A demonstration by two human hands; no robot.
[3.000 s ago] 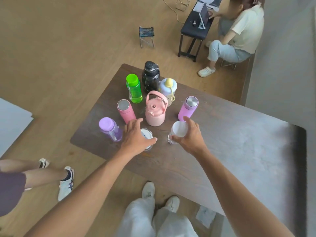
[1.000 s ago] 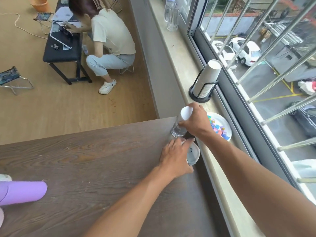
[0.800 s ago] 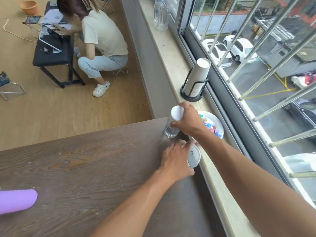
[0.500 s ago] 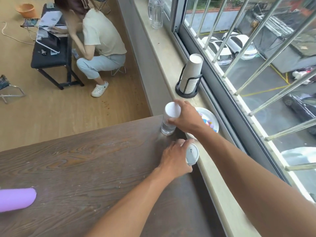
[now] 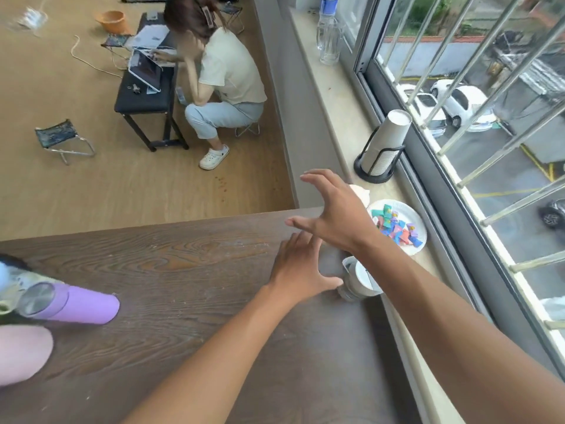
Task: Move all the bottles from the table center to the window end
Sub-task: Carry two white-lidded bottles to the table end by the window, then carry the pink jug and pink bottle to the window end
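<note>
At the window end of the dark wooden table (image 5: 183,270) stands a clear bottle with a white lid (image 5: 356,278), partly hidden by my right forearm. My left hand (image 5: 301,267) is open just left of it, apart from it. My right hand (image 5: 333,215) hovers open with spread fingers over the table's far corner. Behind it a white rounded cap (image 5: 362,192) peeks out, and whatever is below it is hidden. At the left edge stand a purple bottle (image 5: 73,304), a pink bottle (image 5: 21,353) and a blurred one (image 5: 9,276).
The window sill (image 5: 336,96) runs beside the table and carries a paper plate of coloured pieces (image 5: 411,246), a stack of paper cups in a black holder (image 5: 385,145) and a water bottle (image 5: 328,35). A person (image 5: 226,75) sits at a black bench (image 5: 146,96) on the floor.
Both hands were shut on clear bottles at the window end. Now both have let go and are open. The left hand has drawn back to the left, and the right hand has lifted.
</note>
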